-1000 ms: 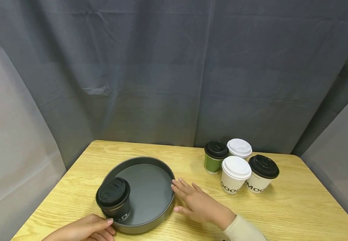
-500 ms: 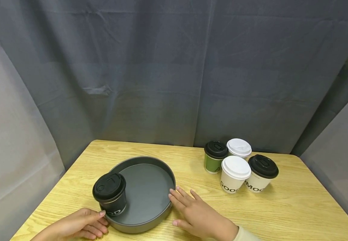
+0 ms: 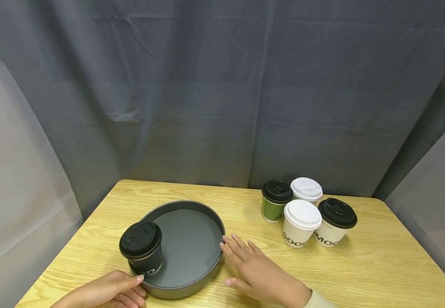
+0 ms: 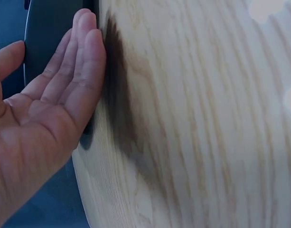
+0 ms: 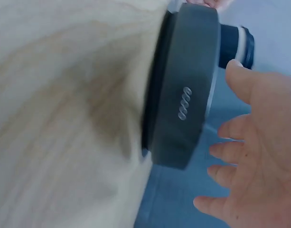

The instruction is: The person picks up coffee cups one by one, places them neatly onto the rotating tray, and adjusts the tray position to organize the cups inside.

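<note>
A round dark grey tray (image 3: pixel 191 244) lies on the wooden table in the head view. Upright inside it, at its left side, stands a black lidded paper cup (image 3: pixel 142 250). My left hand (image 3: pixel 108 291) is at the tray's front-left edge; the left wrist view shows its straight fingers (image 4: pixel 71 80) along the outer wall and the thumb at the rim. At the right rim, my right hand (image 3: pixel 262 273) has its fingers spread and holds nothing. Whether its fingertips touch the tray cannot be told. In the right wrist view the tray's wall (image 5: pixel 185 90) bears a row of small oval marks.
Back right on the table (image 3: pixel 384 265) stand a green cup with a black lid (image 3: pixel 272 209), two white-lidded cups, one at the front (image 3: pixel 298 231) and one behind (image 3: pixel 306 188), and a white cup with a black lid (image 3: pixel 332 229). A grey curtain (image 3: pixel 191 94) hangs behind.
The black cup has shifted slightly left and back along with the tray's edge. My left hand drew left, then came back to the rim. My right hand has slid a little toward the front right.
</note>
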The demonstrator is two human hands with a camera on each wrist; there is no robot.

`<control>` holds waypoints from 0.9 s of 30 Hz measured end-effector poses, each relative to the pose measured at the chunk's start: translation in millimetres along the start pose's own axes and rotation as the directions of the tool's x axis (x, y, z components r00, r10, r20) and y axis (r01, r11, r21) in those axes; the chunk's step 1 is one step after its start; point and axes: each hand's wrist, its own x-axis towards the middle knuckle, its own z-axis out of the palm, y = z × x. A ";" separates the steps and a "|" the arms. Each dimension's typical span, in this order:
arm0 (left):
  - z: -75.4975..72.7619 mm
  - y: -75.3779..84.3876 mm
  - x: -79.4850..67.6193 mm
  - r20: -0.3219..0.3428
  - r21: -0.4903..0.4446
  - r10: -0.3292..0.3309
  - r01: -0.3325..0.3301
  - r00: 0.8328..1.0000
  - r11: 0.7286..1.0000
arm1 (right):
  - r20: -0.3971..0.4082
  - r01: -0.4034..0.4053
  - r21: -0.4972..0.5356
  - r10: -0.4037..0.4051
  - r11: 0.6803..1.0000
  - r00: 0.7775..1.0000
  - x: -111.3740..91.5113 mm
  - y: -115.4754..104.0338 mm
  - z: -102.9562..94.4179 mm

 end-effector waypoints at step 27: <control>3.6 3.0 -2.4 -0.035 -0.013 -0.032 0.031 0.999 0.999 | -0.317 -0.437 0.014 0.419 0.899 0.851 -35.9 97.2 -60.0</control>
